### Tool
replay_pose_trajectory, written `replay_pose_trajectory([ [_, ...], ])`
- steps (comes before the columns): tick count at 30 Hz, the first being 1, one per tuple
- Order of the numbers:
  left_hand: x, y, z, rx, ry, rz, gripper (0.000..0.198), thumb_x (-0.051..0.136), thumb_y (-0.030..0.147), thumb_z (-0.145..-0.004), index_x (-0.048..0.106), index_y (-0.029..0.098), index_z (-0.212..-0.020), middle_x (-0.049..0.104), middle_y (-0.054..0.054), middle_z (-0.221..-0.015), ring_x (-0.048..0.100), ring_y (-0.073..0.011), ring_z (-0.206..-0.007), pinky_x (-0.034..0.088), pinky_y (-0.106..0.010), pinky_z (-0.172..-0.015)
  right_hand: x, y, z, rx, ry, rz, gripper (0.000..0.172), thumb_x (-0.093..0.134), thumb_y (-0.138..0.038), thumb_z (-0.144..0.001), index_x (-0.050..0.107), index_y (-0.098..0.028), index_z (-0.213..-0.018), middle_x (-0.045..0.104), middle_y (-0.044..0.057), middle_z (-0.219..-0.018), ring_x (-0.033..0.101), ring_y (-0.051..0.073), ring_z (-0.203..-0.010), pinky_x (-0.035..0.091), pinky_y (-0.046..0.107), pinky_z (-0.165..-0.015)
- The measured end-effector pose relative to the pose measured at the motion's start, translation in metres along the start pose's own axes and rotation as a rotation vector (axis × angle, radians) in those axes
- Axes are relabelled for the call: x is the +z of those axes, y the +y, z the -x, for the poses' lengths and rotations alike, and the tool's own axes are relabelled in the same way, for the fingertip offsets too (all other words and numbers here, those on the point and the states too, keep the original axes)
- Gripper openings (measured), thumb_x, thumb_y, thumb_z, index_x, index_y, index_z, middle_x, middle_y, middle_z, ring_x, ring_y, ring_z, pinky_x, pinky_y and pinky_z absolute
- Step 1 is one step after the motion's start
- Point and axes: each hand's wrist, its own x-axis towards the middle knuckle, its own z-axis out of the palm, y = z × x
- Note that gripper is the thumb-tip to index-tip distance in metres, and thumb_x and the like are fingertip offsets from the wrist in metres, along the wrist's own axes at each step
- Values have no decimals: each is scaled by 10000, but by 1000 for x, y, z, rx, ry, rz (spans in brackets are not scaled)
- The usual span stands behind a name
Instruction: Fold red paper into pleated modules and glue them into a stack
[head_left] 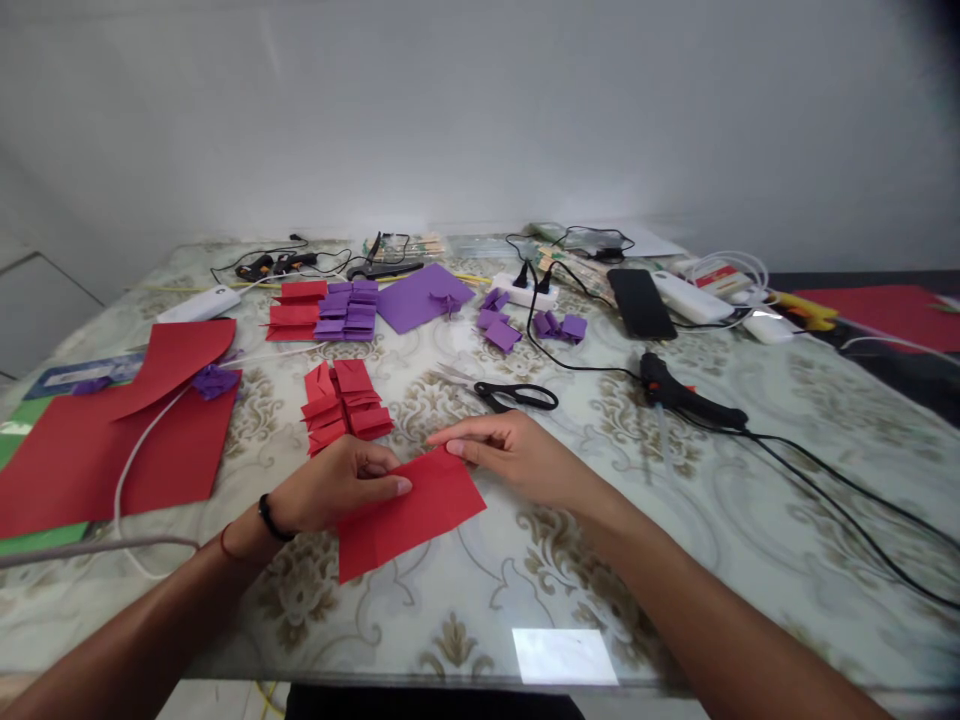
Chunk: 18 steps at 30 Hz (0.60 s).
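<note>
A rectangular piece of red paper (420,515) is held tilted just above the table near its front edge. My left hand (341,485) grips its left part, thumb on top and fingers behind. At the upper right corner my right hand (510,450) pinches the paper between thumb and fingers. Just beyond my left hand lie folded red paper pieces (349,400) in two columns. Black-handled scissors (517,393) rest beyond my right hand, their blades pointing left.
Large red sheets (157,450) lie at left under a white cable. Behind are folded purple pieces (349,310), a purple sheet (416,300) and a power strip (525,290). A glue gun (690,395) with its cord and a black phone (641,303) lie at right.
</note>
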Motion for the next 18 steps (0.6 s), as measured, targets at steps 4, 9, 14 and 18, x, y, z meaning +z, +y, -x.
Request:
replay_pose_trajectory([
  [4, 1, 1, -1, -15, -12, -25, 355, 652, 473, -886, 569, 176, -711, 427, 65, -593, 339, -92, -525, 218, -227, -481, 5, 2, -1, 46, 16, 34, 257, 680, -336, -911, 815, -237, -1107, 824, 50, -1073, 758, 224, -929, 574, 325, -795],
  [9, 5, -3, -2, 86, 38, -189, 434, 590, 432, -946, 423, 189, -627, 314, 71, -594, 283, -99, -546, 211, -246, -509, 20, -6, 3, 61, 37, 113, 246, 660, -252, -891, 825, -222, -1072, 834, 38, -989, 744, 206, -833, 555, 300, -729],
  [14, 8, -2, 1, 145, 95, -229, 372, 572, 377, -969, 510, 179, -660, 338, 60, -610, 301, -107, -568, 225, -254, -530, 29, -18, 10, 35, 75, 138, 321, 669, -218, -863, 797, -226, -1157, 791, 8, -807, 688, 171, -717, 543, 282, -713],
  [18, 6, 2, 3, 129, 142, -203, 364, 570, 433, -975, 637, 157, -748, 464, 40, -639, 371, -111, -590, 274, -245, -545, 30, -19, 10, 60, 112, 123, 268, 704, -265, -858, 785, -213, -1107, 761, 10, -793, 670, 171, -709, 529, 280, -708],
])
